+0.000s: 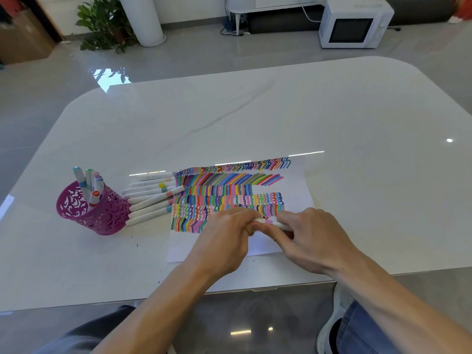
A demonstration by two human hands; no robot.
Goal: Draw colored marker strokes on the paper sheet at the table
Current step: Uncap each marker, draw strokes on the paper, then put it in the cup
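Observation:
A white paper sheet (pixel 293 185) lies on the table, covered in rows of colored marker strokes. Over its lower part, both hands meet on one white marker with a pink band (pixel 268 222), held level. My left hand (pixel 224 238) grips the marker's left end, its fingers curled round it. From the other side my right hand (pixel 309 238) grips the barrel. The marker's tip and cap are hidden by the fingers.
Left of the sheet lies a row of several white markers (pixel 150 198), and beyond them a purple lattice pen cup (pixel 89 213) holding several more. The white marble table (pixel 255 118) extends far back. On the floor behind stand a microwave (pixel 353 24) and a plant (pixel 104 21).

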